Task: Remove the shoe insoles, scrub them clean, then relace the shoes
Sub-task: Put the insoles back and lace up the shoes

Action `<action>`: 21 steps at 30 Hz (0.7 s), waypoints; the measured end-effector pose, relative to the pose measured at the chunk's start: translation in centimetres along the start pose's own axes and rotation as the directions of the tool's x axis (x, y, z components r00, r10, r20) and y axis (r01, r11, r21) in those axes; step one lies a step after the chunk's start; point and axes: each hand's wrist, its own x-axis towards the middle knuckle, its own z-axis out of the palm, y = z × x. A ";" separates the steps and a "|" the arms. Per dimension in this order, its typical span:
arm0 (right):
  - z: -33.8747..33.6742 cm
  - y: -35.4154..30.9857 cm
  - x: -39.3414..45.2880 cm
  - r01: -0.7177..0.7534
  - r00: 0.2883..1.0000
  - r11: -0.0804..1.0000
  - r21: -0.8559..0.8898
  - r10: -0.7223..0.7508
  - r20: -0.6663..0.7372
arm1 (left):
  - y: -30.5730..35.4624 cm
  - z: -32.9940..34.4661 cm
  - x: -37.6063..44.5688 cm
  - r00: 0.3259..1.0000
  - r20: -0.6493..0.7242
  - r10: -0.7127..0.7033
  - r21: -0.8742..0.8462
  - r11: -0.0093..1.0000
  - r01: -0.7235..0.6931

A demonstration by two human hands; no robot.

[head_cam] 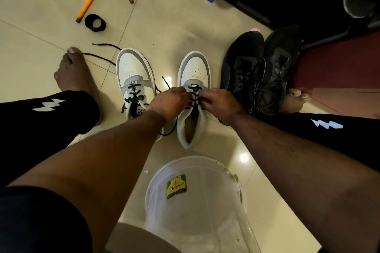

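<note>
Both hands are working at the lacing of the right white sneaker [194,80], which is standing toe-away on the floor [168,26] between the person's legs. Fingers of the left hand [170,101] are curling at the left eyelet row and those of the right hand [221,101] at the right row, each seemingly pinching the black lace [193,96]; the fingertips themselves are hidden, so the exact grip cannot be told. Holding a side in each hand is probably letting the person pull the crossings even. A free lace end is looping down just left of this sneaker's heel.

Just left of that sneaker, the other white sneaker [133,76] is sitting laced partway, its long lace ends [98,57] trailing further left toward a bare foot [70,72]. Just right of it, a pair of black shoes [261,72] is waiting. Nearer the person, a clear bucket [197,195] is standing, likely kept for the scrubbing. Well beyond, an orange-handled tool [88,1] and a black ring [95,22] are lying on the tiles.
</note>
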 end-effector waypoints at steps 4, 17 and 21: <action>-0.3 -0.3 0.6 0.009 0.999 0.997 -0.079 -0.006 0.045 | 0.2 -0.2 0.3 0.999 0.038 0.001 0.070 0.998 -0.003; -0.6 0.0 -0.1 -0.047 0.996 0.993 -0.111 0.054 0.065 | 0.2 -0.3 -0.3 0.997 0.033 -0.064 0.000 0.998 0.064; -0.9 -0.2 -0.8 -0.052 0.997 0.996 -0.069 0.055 0.049 | -0.1 -0.5 -1.2 0.994 -0.040 -0.105 -0.106 0.989 0.101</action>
